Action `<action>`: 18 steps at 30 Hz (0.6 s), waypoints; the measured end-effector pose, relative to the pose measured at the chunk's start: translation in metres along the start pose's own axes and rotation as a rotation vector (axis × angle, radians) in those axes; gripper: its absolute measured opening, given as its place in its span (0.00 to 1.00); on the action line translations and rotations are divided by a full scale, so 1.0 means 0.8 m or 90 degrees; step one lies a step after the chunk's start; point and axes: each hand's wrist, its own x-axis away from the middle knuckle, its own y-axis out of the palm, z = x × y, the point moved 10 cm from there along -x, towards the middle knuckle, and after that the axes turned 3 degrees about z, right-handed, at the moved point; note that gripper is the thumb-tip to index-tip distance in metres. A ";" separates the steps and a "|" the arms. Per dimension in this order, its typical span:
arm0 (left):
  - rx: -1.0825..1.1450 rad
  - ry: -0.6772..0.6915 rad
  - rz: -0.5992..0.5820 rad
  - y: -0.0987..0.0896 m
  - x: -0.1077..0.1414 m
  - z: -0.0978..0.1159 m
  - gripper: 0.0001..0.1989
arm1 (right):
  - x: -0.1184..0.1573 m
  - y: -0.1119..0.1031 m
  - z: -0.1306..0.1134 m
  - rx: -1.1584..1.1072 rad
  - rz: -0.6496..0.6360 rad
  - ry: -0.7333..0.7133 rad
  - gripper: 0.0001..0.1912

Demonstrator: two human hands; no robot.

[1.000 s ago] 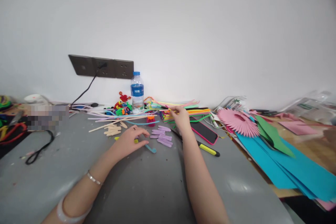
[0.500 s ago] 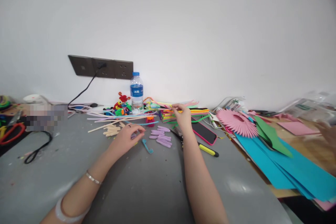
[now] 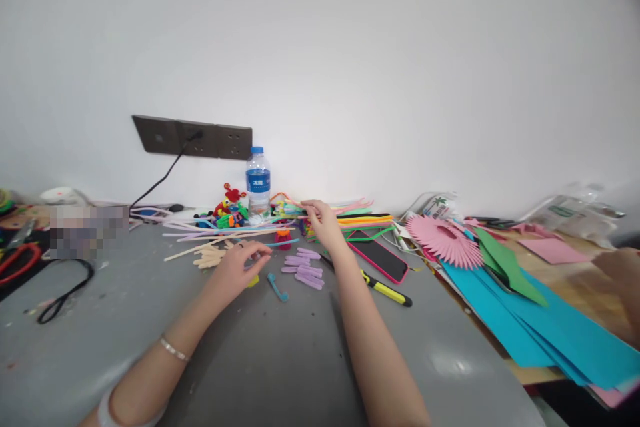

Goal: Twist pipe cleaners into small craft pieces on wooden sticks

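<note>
Left hand point(image 3: 237, 270) is hovering low over the middle of the table point(image 3: 270, 360), fingers curling narrow; can't tell if they're pinching anything. Yellow pieces point(image 3: 253, 281) are showing just beside its thumb. Blue piece point(image 3: 278, 288) is lying to its right, apart. Utility knife point(image 3: 387, 291) is lying slantwise toward the right edge. Purple pieces point(image 3: 304, 268) are lying in a loose group between the hands; beige pieces point(image 3: 210, 255) are sitting beyond the left hand. Phone point(image 3: 381, 257) is lying beyond the knife. Right hand point(image 3: 323, 220) is reaching to the left end of the pipe-cleaner bundle point(image 3: 365, 219) near the far edge, thumb and forefinger closing narrow; grip is too small to tell. Long pale stems point(image 3: 200, 235) are lying left of it. Red-orange figure point(image 3: 283, 238) is sitting between stems and bundle. Colourful figure point(image 3: 233, 207) and upright bottle point(image 3: 258, 187) are standing along the far edge, below the socket panel point(image 3: 193, 139) on the wall.
</note>
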 end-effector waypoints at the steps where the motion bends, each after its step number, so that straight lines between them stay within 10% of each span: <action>1: 0.001 0.000 0.003 -0.001 0.000 -0.001 0.12 | -0.007 0.011 -0.003 0.029 -0.033 0.000 0.17; 7: 0.006 0.002 0.024 -0.008 -0.002 -0.001 0.11 | -0.041 0.051 -0.008 0.268 -0.160 0.032 0.18; 18: 0.003 -0.023 0.057 -0.016 -0.003 -0.007 0.12 | -0.017 0.052 -0.010 0.257 -0.165 0.021 0.09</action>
